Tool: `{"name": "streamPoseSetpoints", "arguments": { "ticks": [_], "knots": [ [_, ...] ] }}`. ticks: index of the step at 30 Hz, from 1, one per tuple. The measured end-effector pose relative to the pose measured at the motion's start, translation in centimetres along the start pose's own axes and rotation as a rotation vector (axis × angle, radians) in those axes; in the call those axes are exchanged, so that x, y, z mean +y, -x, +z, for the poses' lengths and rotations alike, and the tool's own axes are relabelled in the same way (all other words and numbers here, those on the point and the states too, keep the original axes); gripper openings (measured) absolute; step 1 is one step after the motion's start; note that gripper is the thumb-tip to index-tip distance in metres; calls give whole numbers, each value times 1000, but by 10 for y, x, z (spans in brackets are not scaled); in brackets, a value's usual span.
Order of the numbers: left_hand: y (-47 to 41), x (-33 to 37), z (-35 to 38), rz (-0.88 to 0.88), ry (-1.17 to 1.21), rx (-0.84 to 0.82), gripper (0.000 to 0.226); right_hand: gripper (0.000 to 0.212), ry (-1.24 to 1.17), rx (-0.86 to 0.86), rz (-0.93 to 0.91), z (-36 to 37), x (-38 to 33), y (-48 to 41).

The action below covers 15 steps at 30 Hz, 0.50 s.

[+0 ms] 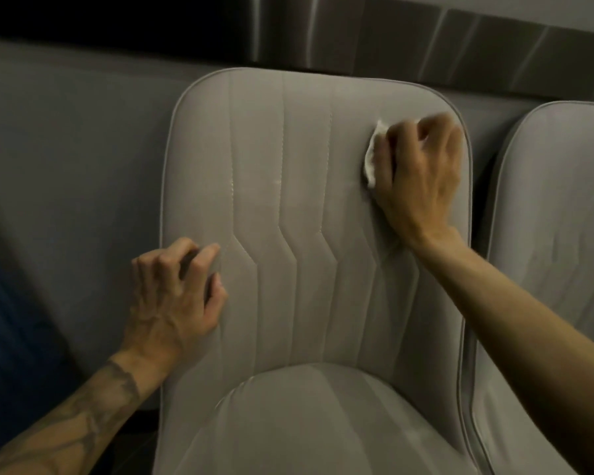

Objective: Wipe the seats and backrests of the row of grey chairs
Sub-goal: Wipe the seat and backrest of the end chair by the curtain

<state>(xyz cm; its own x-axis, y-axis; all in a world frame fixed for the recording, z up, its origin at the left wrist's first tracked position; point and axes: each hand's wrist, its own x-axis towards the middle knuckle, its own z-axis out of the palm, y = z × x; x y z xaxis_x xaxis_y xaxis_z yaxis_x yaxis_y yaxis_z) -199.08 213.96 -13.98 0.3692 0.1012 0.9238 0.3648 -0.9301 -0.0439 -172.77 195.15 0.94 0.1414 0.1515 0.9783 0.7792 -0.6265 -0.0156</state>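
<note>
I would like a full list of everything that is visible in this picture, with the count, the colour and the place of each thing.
centre chair: 1, grey, middle of the view, backrest and seat both visible
second chair: 1, grey, right edge, beside the centre chair
wiping cloth: 1, white, upper right of the centre chair's backrest, under the right hand
wall: 1, grey, behind the chairs
metal panel: 1, silvery, top of the view, above the wall
dark blue shape: 1, left edge; what it is cannot be told
left hand: 1, grips the left edge of the centre chair's backrest
right hand: 1, presses the wiping cloth on the backrest
</note>
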Motion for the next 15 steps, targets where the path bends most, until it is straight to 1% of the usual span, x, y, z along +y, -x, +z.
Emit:
{"name": "streamPoseSetpoints", "arguments": {
  "ticks": [2,3,4,6,9,11,12,13,15],
  "knots": [
    [-1,-1,0,0,0,-2,39,32,-10,-130,-185,-9,0,37],
    [0,-1,-1,0,2,-2,39,30,13,-195,-279,-13,4,47],
    [0,-1,-2,1,4,-2,39,29,33,-229,-334,-15,8,45],
    [-1,0,-3,0,10,-3,39,31,51,-182,-304,-11,10,19],
    [-2,0,-4,-10,8,-10,39,36,83,-26,-77,2,3,-31],
    [-1,1,-4,-6,2,-5,39,35,73,-1,13,8,0,-24],
    [-1,1,-4,-2,0,-3,39,33,48,-15,6,7,-1,-7],
    [-1,0,-4,-1,-4,-2,39,32,20,-56,-42,4,-3,15],
    [-1,-1,-4,-2,-2,-14,38,26,20,-160,-257,-7,-1,60]
  ]
}}
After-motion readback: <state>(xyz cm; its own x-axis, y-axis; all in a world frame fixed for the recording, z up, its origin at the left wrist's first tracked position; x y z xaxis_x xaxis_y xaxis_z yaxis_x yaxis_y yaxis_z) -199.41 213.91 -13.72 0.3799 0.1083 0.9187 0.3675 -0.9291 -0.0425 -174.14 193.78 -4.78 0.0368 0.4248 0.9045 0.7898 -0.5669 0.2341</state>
